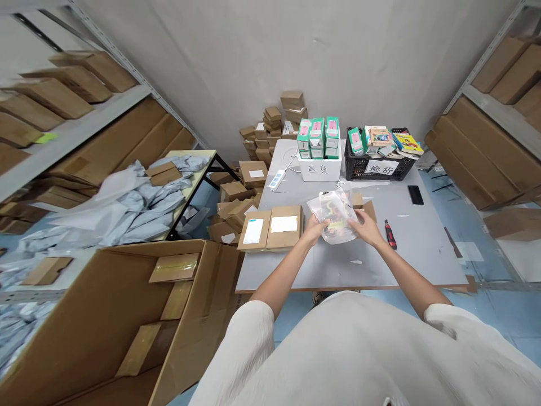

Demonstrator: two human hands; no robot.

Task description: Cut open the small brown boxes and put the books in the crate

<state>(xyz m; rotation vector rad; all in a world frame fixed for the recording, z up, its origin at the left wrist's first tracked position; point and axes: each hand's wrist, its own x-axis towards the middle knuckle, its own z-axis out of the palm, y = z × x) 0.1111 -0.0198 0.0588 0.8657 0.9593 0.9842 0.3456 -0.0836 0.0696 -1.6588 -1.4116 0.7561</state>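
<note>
Above the grey table I hold a clear plastic bag with something flat and colourfully printed inside. My left hand is closed on the bag's left edge, thumb on top. The right edge is pinched in my right hand. Behind the bag and my right hand lies a small cardboard box, partly hidden. Two flat cardboard boxes with white labels, a left one and a right one, rest beside my left hand. To the right of my right hand is a red and black utility knife.
A white bin of green boxes and a black crate of books stand at the table's back. A phone and a power strip lie on it. A large open carton stands at left; shelves flank both sides.
</note>
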